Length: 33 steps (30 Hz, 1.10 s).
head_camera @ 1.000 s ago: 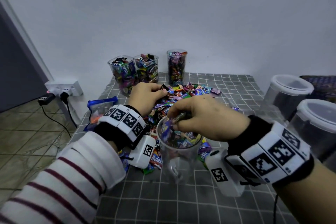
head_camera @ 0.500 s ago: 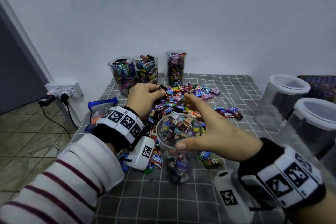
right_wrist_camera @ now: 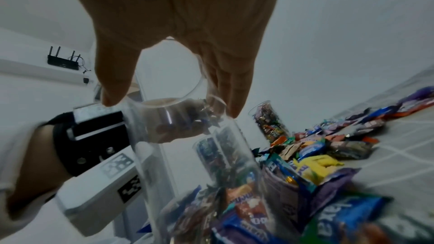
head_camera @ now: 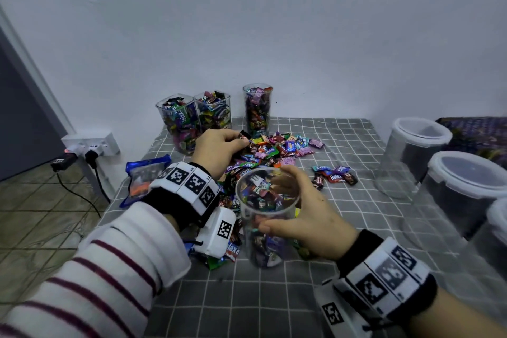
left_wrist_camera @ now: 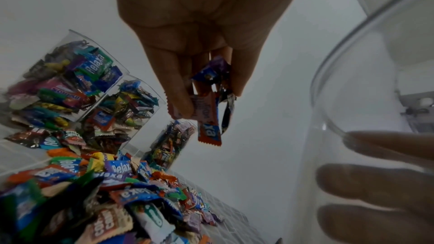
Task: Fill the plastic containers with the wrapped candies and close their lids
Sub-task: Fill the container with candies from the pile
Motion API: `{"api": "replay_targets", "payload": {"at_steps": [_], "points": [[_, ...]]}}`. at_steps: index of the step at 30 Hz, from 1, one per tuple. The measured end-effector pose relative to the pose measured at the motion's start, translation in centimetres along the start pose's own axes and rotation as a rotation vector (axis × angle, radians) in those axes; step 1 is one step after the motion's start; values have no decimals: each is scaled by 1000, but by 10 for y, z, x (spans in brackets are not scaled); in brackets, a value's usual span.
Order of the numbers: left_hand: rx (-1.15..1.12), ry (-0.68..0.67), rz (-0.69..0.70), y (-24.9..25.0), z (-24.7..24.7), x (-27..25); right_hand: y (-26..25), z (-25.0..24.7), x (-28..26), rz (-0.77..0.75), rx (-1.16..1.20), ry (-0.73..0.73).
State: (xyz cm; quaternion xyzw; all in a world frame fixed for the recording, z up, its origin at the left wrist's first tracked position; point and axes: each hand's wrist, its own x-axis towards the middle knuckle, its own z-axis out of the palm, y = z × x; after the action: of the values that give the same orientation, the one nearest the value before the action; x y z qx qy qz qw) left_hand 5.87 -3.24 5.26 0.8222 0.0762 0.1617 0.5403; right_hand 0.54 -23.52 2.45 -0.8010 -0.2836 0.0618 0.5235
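A clear plastic container (head_camera: 270,244), partly filled with wrapped candies, stands on the checked cloth in front of me. My right hand (head_camera: 270,203) wraps around its upper part, thumb in front and fingers behind; in the right wrist view the right hand (right_wrist_camera: 171,105) spans the rim. My left hand (head_camera: 238,140) hovers over the loose candy pile (head_camera: 274,149) and pinches several wrapped candies (left_wrist_camera: 207,105). Beside them, the container's wall (left_wrist_camera: 375,99) shows the right fingers through it.
Three clear containers full of candies (head_camera: 179,121) (head_camera: 214,112) (head_camera: 258,107) stand at the back by the wall. Large lidded tubs (head_camera: 417,145) (head_camera: 466,186) stand at the right edge. A blue bag (head_camera: 145,173) lies left; a few stray candies (head_camera: 333,175) lie right.
My right hand was over the container's mouth with candies, then drew back beside it and now grips its side. The left hand stayed on the pile holding candies.
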Motion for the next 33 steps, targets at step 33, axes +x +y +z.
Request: {"api": "replay_targets", "payload": {"at_steps": [33], "points": [[118,-296,315,50,33,-32,28,-25,33,35,-94,168]]}}
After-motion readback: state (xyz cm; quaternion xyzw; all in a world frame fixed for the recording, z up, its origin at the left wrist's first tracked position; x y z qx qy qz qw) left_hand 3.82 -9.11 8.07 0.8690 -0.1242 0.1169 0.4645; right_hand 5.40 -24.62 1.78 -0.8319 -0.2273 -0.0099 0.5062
